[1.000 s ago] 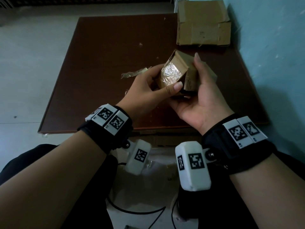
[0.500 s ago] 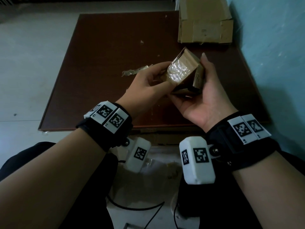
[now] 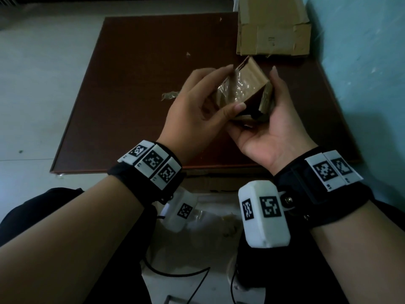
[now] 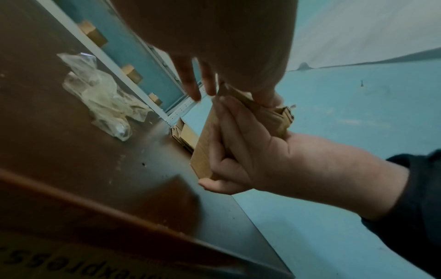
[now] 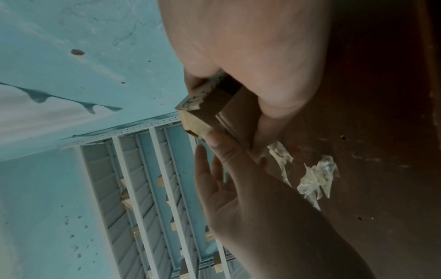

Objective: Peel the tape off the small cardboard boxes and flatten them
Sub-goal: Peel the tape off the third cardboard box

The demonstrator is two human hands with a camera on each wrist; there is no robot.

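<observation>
A small cardboard box hangs above the brown table, held between both hands. Wrinkled clear tape covers its upward face. My left hand pinches the box from the left, fingertips on the far top edge and thumb on the near corner. My right hand cradles it from below and the right, fingers curled under it and thumb upright along its right side. The left wrist view shows the right hand's fingers wrapped round the box. In the right wrist view a box corner sticks out.
A crumpled strip of peeled tape lies on the table left of the hands, its clear shreds also showing in the right wrist view. Flattened cardboard boxes are stacked at the table's far right, against the blue wall. Another cardboard piece sits below the table's near edge.
The box has been turned in my hands, so its taped face now lies more upward. My left fingers have moved onto its far top edge. Both hands keep their hold.
</observation>
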